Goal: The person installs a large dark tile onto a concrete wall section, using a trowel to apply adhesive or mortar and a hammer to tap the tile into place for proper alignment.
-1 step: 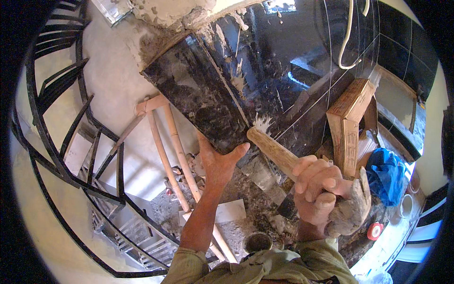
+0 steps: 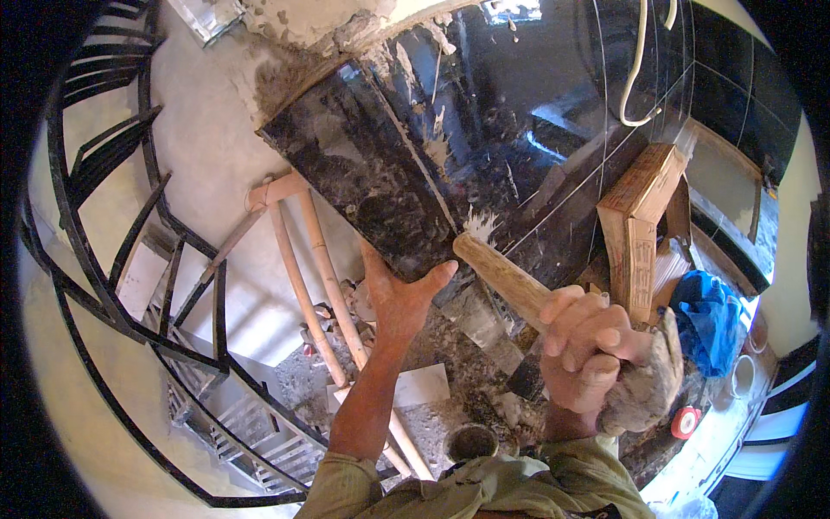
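Observation:
A long black tile (image 2: 346, 160), smeared with mortar and dust, lies slantwise along the left side of the black tiled surface. My left hand (image 2: 398, 290) holds its near end, thumb stretched along the edge and fingers partly hidden beneath it. My right hand (image 2: 588, 346) is closed around the wooden handle of a mallet (image 2: 501, 275). The handle's free end is at the tile's near right corner; whether it touches cannot be made out. A worn, dusty head (image 2: 647, 381) shows below my right fist.
Wooden poles (image 2: 320, 251) lean at the left, beside a black metal railing (image 2: 130, 324). At right are a cardboard box (image 2: 635, 208), a blue plastic bag (image 2: 705, 320) and a red tape measure (image 2: 686, 422). A bucket (image 2: 471, 443) stands near me; a pale cable (image 2: 635, 78) hangs beyond.
My right hand and the mallet have shifted very slightly to the right. My left hand and the tile look the same.

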A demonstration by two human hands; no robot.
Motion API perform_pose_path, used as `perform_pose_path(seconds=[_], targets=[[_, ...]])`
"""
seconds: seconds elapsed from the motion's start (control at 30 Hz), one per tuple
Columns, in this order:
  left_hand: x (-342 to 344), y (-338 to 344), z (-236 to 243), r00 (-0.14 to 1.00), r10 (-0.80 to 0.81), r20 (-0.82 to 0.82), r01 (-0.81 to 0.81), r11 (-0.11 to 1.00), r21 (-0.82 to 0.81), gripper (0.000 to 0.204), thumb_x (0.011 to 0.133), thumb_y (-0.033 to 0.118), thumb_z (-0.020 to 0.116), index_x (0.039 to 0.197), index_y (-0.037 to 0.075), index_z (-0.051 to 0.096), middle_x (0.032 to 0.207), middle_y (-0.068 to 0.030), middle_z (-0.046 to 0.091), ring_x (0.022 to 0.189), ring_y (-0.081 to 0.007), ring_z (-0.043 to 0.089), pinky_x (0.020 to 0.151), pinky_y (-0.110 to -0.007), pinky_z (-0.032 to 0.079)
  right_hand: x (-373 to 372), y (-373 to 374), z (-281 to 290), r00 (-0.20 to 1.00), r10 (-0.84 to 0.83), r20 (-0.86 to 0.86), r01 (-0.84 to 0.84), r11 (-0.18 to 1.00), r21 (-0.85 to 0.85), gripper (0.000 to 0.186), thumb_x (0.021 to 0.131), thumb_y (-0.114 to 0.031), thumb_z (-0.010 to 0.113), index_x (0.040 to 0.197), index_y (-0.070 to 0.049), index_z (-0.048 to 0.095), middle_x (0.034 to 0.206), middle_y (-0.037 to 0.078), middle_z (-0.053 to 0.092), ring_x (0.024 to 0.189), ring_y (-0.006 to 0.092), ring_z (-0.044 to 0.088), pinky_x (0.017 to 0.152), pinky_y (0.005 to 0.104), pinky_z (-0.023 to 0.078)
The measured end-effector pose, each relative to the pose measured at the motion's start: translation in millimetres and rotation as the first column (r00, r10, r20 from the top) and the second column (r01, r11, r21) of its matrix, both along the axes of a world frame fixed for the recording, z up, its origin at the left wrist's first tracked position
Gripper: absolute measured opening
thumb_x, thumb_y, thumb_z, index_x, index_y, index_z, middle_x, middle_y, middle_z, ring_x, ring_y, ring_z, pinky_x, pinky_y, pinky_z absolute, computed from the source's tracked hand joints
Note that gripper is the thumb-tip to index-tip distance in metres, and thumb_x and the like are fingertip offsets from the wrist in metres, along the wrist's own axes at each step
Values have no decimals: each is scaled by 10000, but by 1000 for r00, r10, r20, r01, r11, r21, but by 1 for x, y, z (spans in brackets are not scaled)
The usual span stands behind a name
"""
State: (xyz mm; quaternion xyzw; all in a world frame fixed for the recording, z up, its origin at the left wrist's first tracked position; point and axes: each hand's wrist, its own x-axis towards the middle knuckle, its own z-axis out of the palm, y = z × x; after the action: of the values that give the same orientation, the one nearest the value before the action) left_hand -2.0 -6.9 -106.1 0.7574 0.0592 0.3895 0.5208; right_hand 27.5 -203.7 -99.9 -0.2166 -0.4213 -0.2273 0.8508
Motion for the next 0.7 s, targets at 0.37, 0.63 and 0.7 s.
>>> perform_pose_path(seconds=[0.37,0.63,0.7], targets=[[-1,-1,1,1000,0,6,0,1000,8,845,687,42,857,1358,23,344,1210,-105,556,1088,-209,593,948,-349,513,-9,1,-2,999,-31,-15,31,1000,-5,244,972,-320,594,1110,-124,549,655,-15,470,599,162,514,686,388,461],[-1,-8,8,1000,20,23,-20,1000,9,896,677,55,867,1389,20,325,1221,-104,552,1093,-207,588,957,-346,504,-9,1,-3,998,-65,-6,65,998,-13,236,971,-325,598,1089,-131,532,662,-14,461,605,149,514,692,398,463],[-2,-7,8,1000,23,-4,-23,1000,-13,903,676,57,868,1393,19,321,1228,-105,548,1095,-208,586,959,-344,501,-11,2,1,997,-63,-41,61,997,-49,228,970,-325,599,1060,-131,519,661,-13,460,603,147,514,689,396,464]])
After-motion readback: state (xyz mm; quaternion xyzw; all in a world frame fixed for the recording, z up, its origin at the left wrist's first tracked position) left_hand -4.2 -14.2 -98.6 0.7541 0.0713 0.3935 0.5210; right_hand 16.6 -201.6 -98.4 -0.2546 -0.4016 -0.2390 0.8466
